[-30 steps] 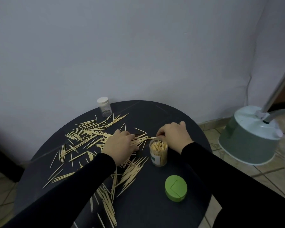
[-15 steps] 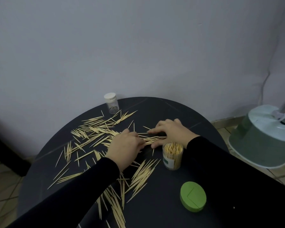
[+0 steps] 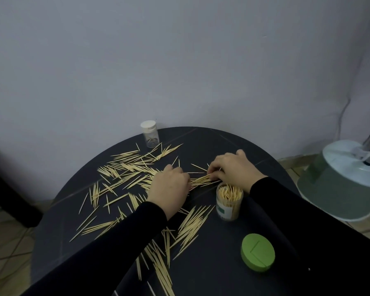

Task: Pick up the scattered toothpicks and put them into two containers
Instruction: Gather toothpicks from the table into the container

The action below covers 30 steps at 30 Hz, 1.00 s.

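Observation:
Several pale wooden toothpicks [image 3: 124, 169] lie scattered over the round dark table [image 3: 201, 137], with another heap [image 3: 192, 225] near the front. A clear open jar [image 3: 229, 202], packed with upright toothpicks, stands right of centre. A second small jar with a white cap [image 3: 150, 134] stands at the table's far edge. My left hand [image 3: 169, 189] rests knuckles-up on the pile, fingers curled onto toothpicks. My right hand [image 3: 233, 167] pinches a small bundle of toothpicks [image 3: 203, 179] lying just behind the open jar.
A green round lid [image 3: 257, 254] lies flat at the front right of the table. A pale green lamp base [image 3: 342, 180] stands on the tiled floor to the right. A plain wall rises close behind the table.
My right hand left the jar's mouth, moved left and closed its fingers on a bundle between both hands. My left hand stayed on the pile. The camera shifted slightly.

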Available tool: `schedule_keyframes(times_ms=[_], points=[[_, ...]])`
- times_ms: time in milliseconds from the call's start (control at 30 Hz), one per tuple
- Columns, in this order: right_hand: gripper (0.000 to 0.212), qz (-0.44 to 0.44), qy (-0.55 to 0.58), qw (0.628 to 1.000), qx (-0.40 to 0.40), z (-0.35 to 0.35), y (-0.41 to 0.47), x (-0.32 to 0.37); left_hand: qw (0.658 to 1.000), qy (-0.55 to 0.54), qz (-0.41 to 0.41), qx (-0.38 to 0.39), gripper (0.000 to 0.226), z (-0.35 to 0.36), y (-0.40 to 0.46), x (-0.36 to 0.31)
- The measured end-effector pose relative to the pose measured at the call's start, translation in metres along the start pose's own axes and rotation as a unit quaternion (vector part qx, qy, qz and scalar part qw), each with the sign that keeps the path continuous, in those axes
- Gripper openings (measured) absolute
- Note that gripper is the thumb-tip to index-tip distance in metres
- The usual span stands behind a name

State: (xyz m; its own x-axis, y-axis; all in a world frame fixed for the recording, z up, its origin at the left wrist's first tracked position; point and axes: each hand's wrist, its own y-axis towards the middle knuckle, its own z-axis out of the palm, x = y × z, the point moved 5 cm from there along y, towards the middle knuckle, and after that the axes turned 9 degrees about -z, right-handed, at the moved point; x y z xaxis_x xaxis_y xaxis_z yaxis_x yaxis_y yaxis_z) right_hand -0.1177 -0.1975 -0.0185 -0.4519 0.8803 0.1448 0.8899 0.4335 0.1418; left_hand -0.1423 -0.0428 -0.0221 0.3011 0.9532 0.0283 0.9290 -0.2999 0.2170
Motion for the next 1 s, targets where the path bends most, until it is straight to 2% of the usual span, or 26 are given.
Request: schedule_keyframes(times_ms=[300,567,733,833,900,1000], points=[[0.021,0.044,0.005,0.998,-0.052,-0.016,-0.024,-0.005,0.984,-0.154,-0.089,-0.014,0.019,-0.006,-0.003,0.005],[0.020,0.077,0.092,0.989,-0.084,-0.022,-0.042,-0.011,0.944,-0.299,-0.142,0.003,0.011,-0.010,-0.007,0.000],[0.011,0.087,0.168,0.974,-0.123,-0.027,-0.051,-0.015,0.863,-0.477,-0.167,0.002,0.004,-0.016,-0.008,-0.001],[0.005,0.053,0.230,0.958,-0.162,-0.039,-0.056,-0.012,0.795,-0.585,-0.162,-0.014,0.004,-0.028,-0.011,-0.006],[0.010,0.019,0.274,0.944,-0.183,-0.050,-0.061,-0.007,0.746,-0.648,-0.152,-0.022,0.006,-0.036,-0.013,-0.011],[0.015,-0.028,0.335,0.930,-0.151,-0.060,-0.066,0.001,0.702,-0.700,-0.132,-0.008,0.008,-0.042,-0.017,-0.019]])
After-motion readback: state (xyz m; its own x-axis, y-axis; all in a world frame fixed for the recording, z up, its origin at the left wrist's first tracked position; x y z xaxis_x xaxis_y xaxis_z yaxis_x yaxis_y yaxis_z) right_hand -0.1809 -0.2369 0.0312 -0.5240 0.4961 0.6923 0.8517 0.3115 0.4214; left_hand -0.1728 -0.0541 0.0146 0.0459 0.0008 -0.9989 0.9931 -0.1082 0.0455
